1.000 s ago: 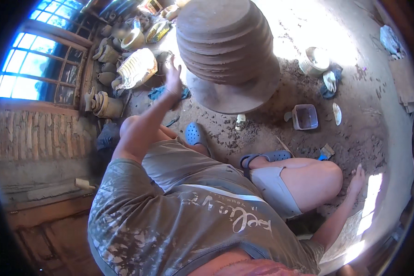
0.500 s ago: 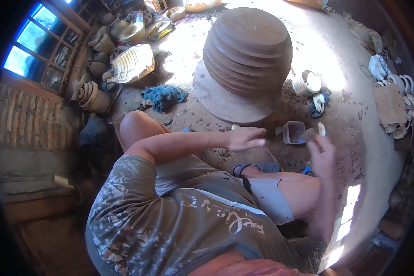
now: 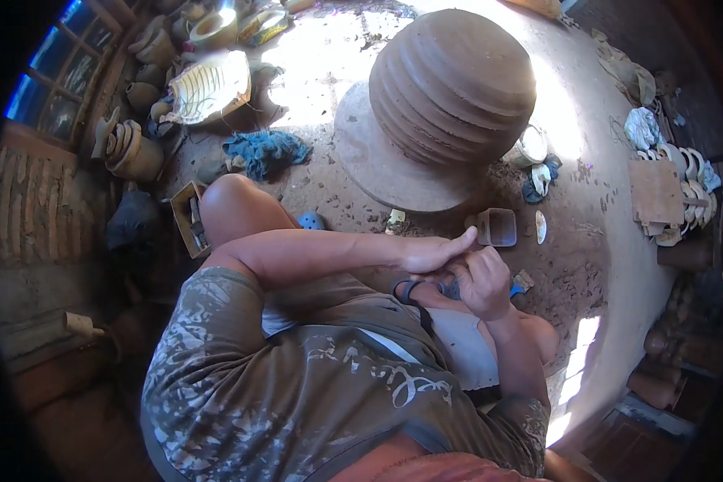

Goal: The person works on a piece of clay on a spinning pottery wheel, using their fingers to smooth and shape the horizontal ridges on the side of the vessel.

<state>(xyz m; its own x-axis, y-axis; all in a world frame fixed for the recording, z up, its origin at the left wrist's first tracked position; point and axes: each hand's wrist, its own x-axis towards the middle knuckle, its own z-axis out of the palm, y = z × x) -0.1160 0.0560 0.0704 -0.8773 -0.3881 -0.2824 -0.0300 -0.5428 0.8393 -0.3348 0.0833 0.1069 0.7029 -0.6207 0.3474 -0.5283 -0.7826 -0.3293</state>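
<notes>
the bare left hand (image 3: 432,255), thumb apart, touches the curled right hand (image 3: 487,283) — what fingers clamp, i cannot tell — near ridged brown clay vessel (image 3: 456,88).

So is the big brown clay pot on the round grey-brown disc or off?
On: the pot meets the disc, which pokes out in front.

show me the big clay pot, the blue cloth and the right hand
clay pot (image 3: 451,92): head view, middle of its ridged wall
blue cloth (image 3: 265,153): head view, its crumpled folds
right hand (image 3: 488,283): head view, back of the hand
</notes>
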